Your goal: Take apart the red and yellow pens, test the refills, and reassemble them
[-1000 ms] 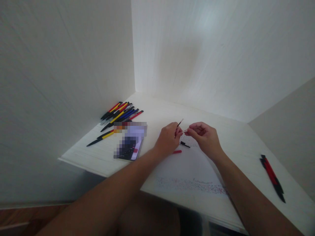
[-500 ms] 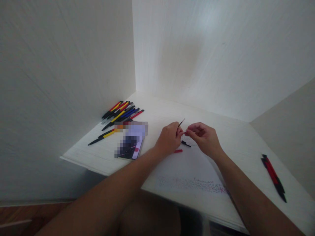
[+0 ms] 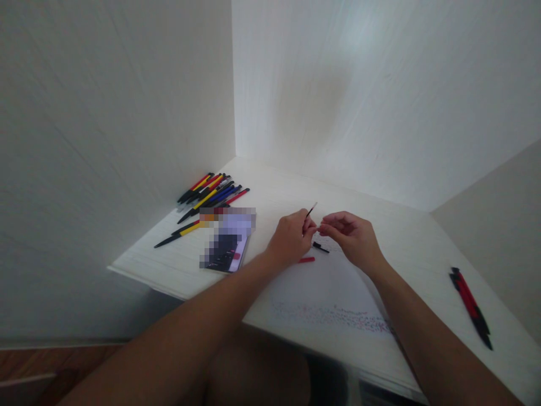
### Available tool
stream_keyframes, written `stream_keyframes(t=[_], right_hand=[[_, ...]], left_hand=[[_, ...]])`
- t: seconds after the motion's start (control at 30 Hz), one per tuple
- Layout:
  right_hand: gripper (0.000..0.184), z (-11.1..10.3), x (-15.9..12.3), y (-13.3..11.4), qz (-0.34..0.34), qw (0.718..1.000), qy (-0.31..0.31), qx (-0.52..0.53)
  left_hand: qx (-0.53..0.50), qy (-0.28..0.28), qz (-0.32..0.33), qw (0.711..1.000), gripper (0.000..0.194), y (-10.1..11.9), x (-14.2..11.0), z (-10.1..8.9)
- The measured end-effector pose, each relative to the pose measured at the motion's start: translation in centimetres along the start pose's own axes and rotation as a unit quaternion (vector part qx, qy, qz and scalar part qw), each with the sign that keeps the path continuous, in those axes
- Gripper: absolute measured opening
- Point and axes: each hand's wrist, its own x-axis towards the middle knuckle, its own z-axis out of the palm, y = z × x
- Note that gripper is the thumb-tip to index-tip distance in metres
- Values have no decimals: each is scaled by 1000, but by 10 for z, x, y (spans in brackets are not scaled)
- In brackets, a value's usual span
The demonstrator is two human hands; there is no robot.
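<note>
My left hand (image 3: 291, 237) is closed around a thin pen refill (image 3: 311, 210), whose dark shaft and pale tip stick up past the fingers. Close beside it, my right hand (image 3: 353, 234) pinches thumb against fingertips, meeting the left fingertips; anything between them is too small to make out. Just below the hands lie a black pen part (image 3: 321, 247) with a clip-like shape and a red pen barrel (image 3: 306, 260), partly covered by my left hand. Under both hands spreads a white paper (image 3: 321, 287) with rows of small coloured marks near its front edge.
Several black, red, yellow and blue pens (image 3: 207, 197) are heaped at the left against the wall. A phone (image 3: 230, 242), partly blurred out, lies in front of them. Two red-and-black pens (image 3: 470, 304) rest at the right of the white table (image 3: 279, 183). Walls enclose the back and sides.
The whole view has shifted slightly. Both hands keep nearly the same pose and place, fingertips still together, with the refill still in my left hand.
</note>
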Motion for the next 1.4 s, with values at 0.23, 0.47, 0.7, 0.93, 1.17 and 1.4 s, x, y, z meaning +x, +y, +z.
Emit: stream_keyframes(t=[0.23, 0.47, 0.7, 0.93, 1.17, 1.4], right_hand=[[20, -1, 2, 4, 23, 1000, -1, 3], [18, -2, 2, 1, 43, 999, 2, 16], [20, -3, 2, 2, 49, 998, -19, 17], [18, -2, 0, 1, 41, 999, -30, -1], [21, -3, 2, -2, 53, 998, 22, 14], [26, -5, 6, 7, 54, 997, 53, 8]], left_hand=[[-8, -4, -8, 1000, 31, 3, 0, -3], [-18, -3, -13, 1000, 31, 2, 0, -3], [-25, -11, -24, 999, 31, 3, 1, -6], [-15, -12, -20, 1000, 28, 2, -1, -3], [45, -99, -38, 993, 32, 15, -3, -27], [129, -215, -36, 967, 33, 24, -19, -39]])
